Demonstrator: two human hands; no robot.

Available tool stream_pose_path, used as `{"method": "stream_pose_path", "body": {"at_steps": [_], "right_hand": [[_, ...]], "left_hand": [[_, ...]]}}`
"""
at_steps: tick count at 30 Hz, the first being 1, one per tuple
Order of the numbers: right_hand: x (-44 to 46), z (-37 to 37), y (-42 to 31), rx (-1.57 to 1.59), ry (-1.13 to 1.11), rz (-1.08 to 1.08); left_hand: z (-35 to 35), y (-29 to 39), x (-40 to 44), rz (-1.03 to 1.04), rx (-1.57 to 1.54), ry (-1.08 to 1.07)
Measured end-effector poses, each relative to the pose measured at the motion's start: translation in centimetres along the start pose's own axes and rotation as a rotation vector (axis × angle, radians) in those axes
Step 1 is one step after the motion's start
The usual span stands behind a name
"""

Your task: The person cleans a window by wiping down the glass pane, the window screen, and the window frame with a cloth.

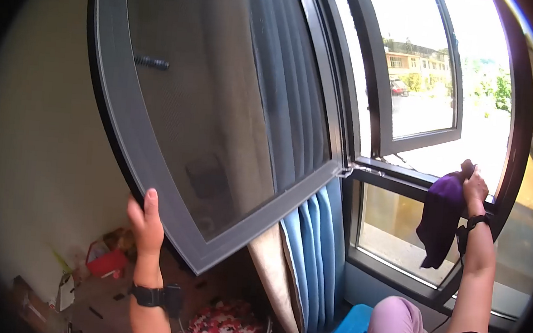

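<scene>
From the head, the left grip (pixel 147 223) clasps the swung-in sash (pixel 219 131) by its outer edge; the right grip (pixel 475 185) pinches a purple cloth (pixel 439 217) draped over the window frame's lower rail (pixel 397 178), open room above.

Beyond the right hand (pixel 476 186), open air lies between the outer sash (pixel 424 136) and the right frame post (pixel 520 124); the crossbar (pixel 394 180) blocks just below; the framed panel (pixel 219 125) screens the blue curtain (pixel 320 258), with room under its bottom corner.
</scene>
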State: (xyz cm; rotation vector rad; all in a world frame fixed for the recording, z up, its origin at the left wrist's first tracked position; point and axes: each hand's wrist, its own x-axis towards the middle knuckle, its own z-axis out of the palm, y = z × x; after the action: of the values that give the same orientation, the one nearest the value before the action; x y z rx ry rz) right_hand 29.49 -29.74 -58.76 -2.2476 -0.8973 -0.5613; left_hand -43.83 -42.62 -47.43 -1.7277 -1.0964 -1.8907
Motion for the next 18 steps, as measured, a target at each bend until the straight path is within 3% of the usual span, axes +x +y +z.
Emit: {"method": "stream_pose_path", "body": {"at_steps": [4, 6, 10, 18], "right_hand": [[-0.4, -1.0, -0.9, 0.031, -0.006, 0.009], [-0.3, -0.5, 0.0, 0.102, -0.011, -0.035], [-1.7, -3.5, -0.9, 0.041, -0.089, -0.013], [-1.8, -4.5, -1.5, 0.091, -0.152, 0.01]], "left_hand": [[-0.8, -1.2, -0.5, -0.045, 0.022, -0.018], [-0.4, -2.6, -0.6, -0.079, 0.061, 0.073], [0.1, -3.0, -0.7, -0.266, -0.135, 0.111], [-1.3, -5.8, -0.7, -0.269, -0.11, 0.117]]}}
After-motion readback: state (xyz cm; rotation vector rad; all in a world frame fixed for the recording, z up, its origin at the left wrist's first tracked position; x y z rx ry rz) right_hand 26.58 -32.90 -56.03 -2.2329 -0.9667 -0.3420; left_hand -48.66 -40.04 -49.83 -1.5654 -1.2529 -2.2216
